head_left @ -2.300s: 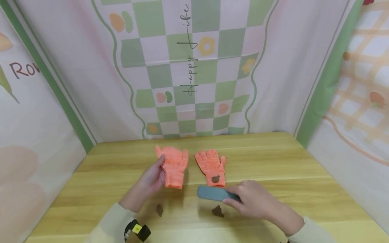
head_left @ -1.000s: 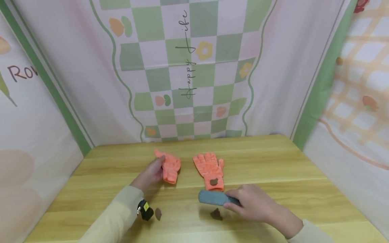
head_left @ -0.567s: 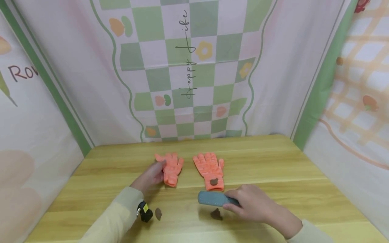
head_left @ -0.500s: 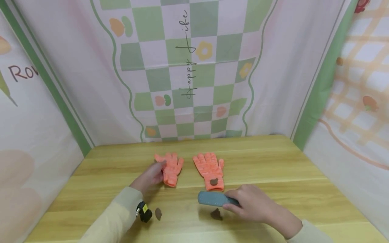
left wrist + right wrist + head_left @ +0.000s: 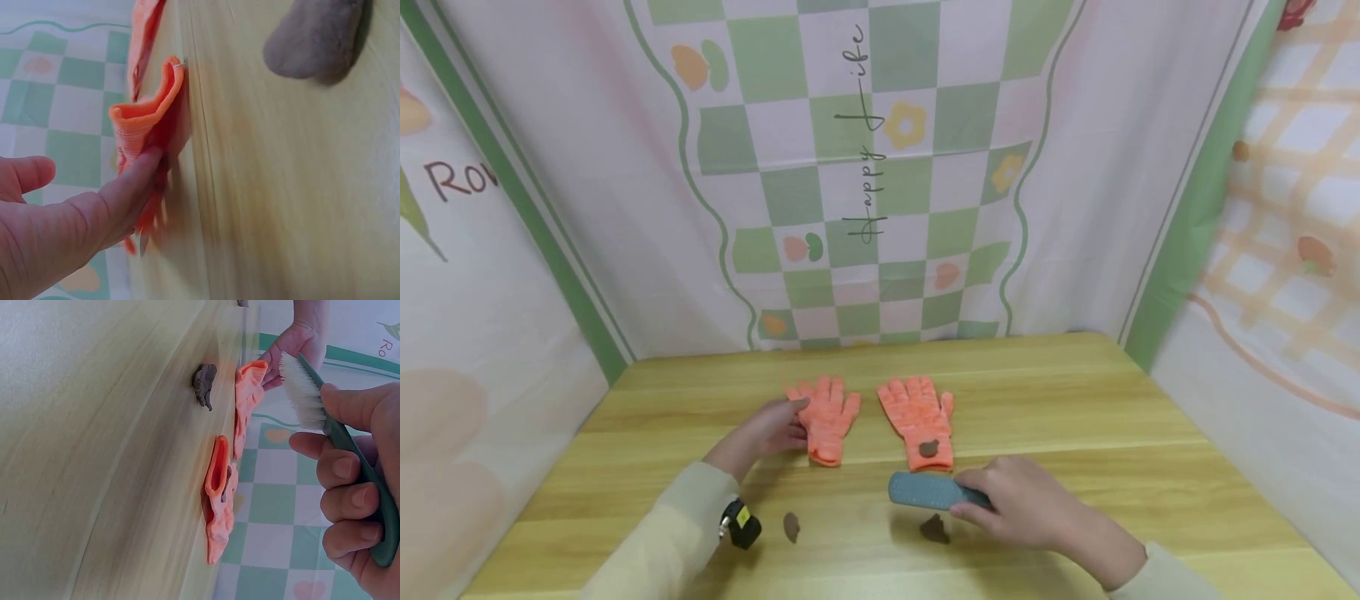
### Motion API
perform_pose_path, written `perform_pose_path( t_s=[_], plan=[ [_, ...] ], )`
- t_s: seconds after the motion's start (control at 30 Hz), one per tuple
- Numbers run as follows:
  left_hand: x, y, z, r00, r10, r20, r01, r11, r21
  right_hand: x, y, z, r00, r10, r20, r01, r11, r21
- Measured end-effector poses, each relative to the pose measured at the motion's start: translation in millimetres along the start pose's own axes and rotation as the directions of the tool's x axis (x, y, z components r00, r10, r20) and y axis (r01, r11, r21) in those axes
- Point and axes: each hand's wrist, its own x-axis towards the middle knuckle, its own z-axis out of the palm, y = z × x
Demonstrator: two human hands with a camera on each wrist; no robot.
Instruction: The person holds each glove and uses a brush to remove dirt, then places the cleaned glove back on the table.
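Note:
An orange knit glove [image 5: 831, 425] lies on the table, cuff toward me. My left hand [image 5: 767, 429] is at its left edge; in the left wrist view the thumb stands apart while the straight fingers [image 5: 128, 194] touch the glove's side. A second orange glove [image 5: 916, 410] lies palm-flat to the right, with a brown lump [image 5: 928, 448] on its cuff. My right hand [image 5: 1022, 504] grips a blue-green brush [image 5: 928, 490] by its handle, just in front of that glove. White bristles [image 5: 303, 390] show in the right wrist view, pointing away from the palm.
Two brown lumps lie on the wooden table [image 5: 1075, 400]: one flat piece [image 5: 792, 527] near the left sleeve, one jagged piece [image 5: 936, 529] below the brush. Patterned cloth [image 5: 910, 192] hangs behind the table and along both sides.
The left glove, held up at first, has come down onto the table and spread flatter. My left thumb has come off it, and the hand has shifted slightly left. The right hand keeps its place.

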Motion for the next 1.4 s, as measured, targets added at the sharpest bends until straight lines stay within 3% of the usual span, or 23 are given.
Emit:
perform_pose_path(
  t_s=[0.23,0.4,0.57,0.7,0.87,1.07,1.4],
  plan=[
    [-4.6,4.2,-4.0,0.999,-0.031,-0.032,0.032,0.998,0.055,-0.5,-0.4,-1.0,1.0,0.002,0.007,-0.002,1.0,0.014],
    [-7.8,4.7,-6.0,0.999,-0.026,-0.03,0.03,0.99,0.136,-1.8,0.5,-2.5,1.0,0.01,0.001,-0.01,1.0,0.006],
    [-15.1,7.4,-7.2,0.998,-0.013,-0.068,0.027,0.979,0.204,-4.1,2.7,-3.9,1.0,0.013,-0.005,-0.013,1.0,0.0],
    [-18.8,10.2,-8.8,0.995,0.035,-0.089,-0.011,0.966,0.259,-7.6,4.8,-5.1,1.0,0.015,-0.023,-0.015,1.0,-0.003],
    [-20.6,13.7,-5.3,0.987,0.143,-0.079,-0.108,0.934,0.34,-12.7,7.9,-6.8,0.998,0.002,-0.058,-0.003,1.0,-0.013],
    [-19.3,17.2,11.9,0.972,0.21,-0.104,-0.178,0.949,0.259,-19.2,10.8,-8.0,0.994,-0.013,-0.111,0.007,0.998,-0.058],
    [-7.0,12.2,48.9,0.979,0.201,-0.023,-0.197,0.973,0.117,-31.5,16.6,-14.6,0.988,0.026,-0.154,-0.041,0.994,-0.1]
  ],
)
